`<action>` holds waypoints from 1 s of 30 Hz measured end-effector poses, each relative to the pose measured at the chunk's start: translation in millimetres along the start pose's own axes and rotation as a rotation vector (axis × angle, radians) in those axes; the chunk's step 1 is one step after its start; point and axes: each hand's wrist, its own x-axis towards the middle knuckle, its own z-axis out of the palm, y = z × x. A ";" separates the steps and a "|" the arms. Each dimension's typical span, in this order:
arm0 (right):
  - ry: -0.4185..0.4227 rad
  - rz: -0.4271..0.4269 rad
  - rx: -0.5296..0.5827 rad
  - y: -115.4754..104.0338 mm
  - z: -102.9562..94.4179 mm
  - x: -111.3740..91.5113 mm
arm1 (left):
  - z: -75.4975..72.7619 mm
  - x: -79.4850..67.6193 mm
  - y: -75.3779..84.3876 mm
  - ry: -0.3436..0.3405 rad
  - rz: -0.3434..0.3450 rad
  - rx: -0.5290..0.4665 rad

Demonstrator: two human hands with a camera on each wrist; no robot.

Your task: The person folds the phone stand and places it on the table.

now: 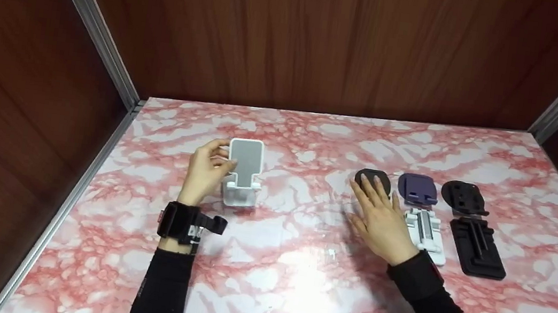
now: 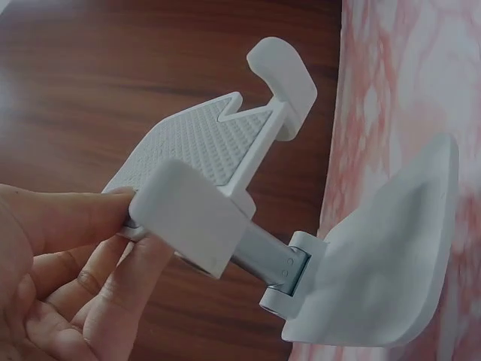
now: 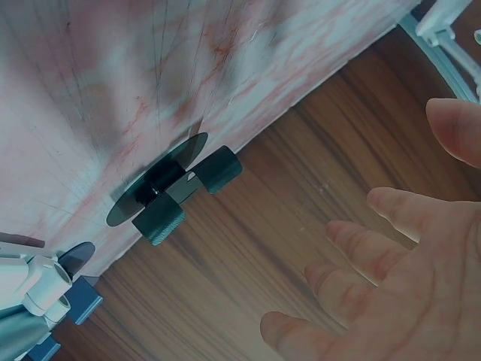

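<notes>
A white phone stand (image 1: 246, 160) with a grey pad stands unfolded on the left part of the table. My left hand (image 1: 206, 171) pinches the left edge of its upper panel between thumb and fingers. In the left wrist view a metal stem joins the panel (image 2: 199, 143) to the rounded base (image 2: 376, 271) on the tabletop. My right hand (image 1: 383, 224) hovers palm down with fingers spread, holding nothing. Its fingertips overlap a folded black round-based phone stand (image 1: 373, 172) in the head view; the right wrist view shows them apart from that stand (image 3: 159, 218).
Right of the right hand lie a purple folded stand (image 1: 417, 188) and another black round one (image 1: 462, 198). Nearer are a white folded stand (image 1: 428, 230) and a black rectangular one (image 1: 479, 250). Wood panels (image 1: 300, 35) wall the marbled table (image 1: 277, 253) at the back and sides.
</notes>
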 end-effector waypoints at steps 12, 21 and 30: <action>-0.026 -0.012 0.081 -5.2 1.7 0.9 | 29.2 -16.3 27.3 -0.104 0.062 -0.047; -0.018 -0.036 0.136 -12.5 5.8 3.9 | 47.3 -22.5 34.7 -0.151 0.123 -0.019; -0.040 -0.045 0.238 -23.8 11.5 5.1 | 64.2 -22.4 37.5 -0.198 0.144 -0.052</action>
